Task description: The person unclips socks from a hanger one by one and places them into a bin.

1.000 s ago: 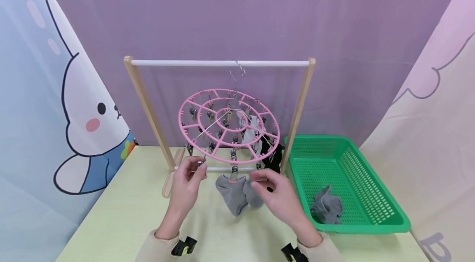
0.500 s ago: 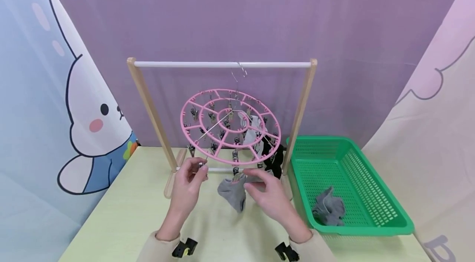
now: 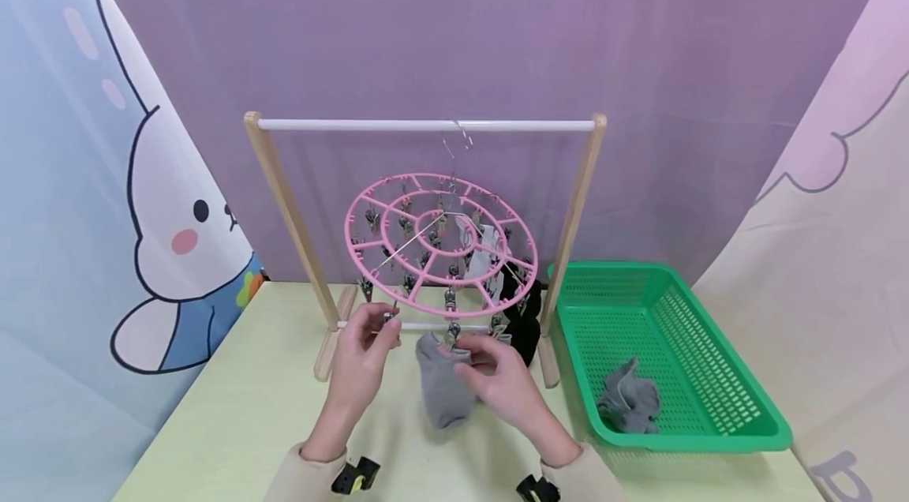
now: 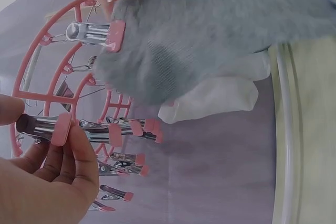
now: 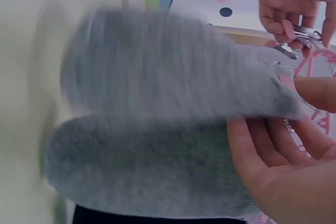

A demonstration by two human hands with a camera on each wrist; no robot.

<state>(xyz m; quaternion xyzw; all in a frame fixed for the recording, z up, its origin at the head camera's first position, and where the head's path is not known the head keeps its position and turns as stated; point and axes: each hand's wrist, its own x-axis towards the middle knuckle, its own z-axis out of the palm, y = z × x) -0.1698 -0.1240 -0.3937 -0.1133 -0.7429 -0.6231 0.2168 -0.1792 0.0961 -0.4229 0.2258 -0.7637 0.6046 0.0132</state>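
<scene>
One pink-padded metal clip [image 4: 44,128] is pinched between the thumb and fingers of the left grip [image 3: 362,364], near the front edge of a pink round rack [image 3: 348,227]. By the right grip [image 3: 500,376], a grey sock [image 3: 443,391] is held near its upper end, with the thumb laid on one side and the fingers curled under the other. The upper edge of this sock is caught in a second clip [image 4: 92,33], and its length is hung below the rack, in front of the stand and above the counter [image 3: 234,391]. Just beside it, another grey sock [image 5: 142,171] is hung; in the head view most of it is hidden by the right grip. Farther back, a white sock [image 4: 220,100] and some black fabric [image 3: 524,328] are seen at the right side of the rack. The rack is hung by a metal hook [image 3: 460,135] from the white rod [image 3: 355,125] of a wooden stand [image 3: 287,210]. To the right of the stand, a green basket [image 3: 699,441] is set on the counter, with a crumpled grey piece [image 3: 630,398] left in its near left corner. A purple cloth [image 3: 454,28] is spread behind the stand, flanked on the left by a blue cloth printed with a rabbit [image 3: 177,210].
</scene>
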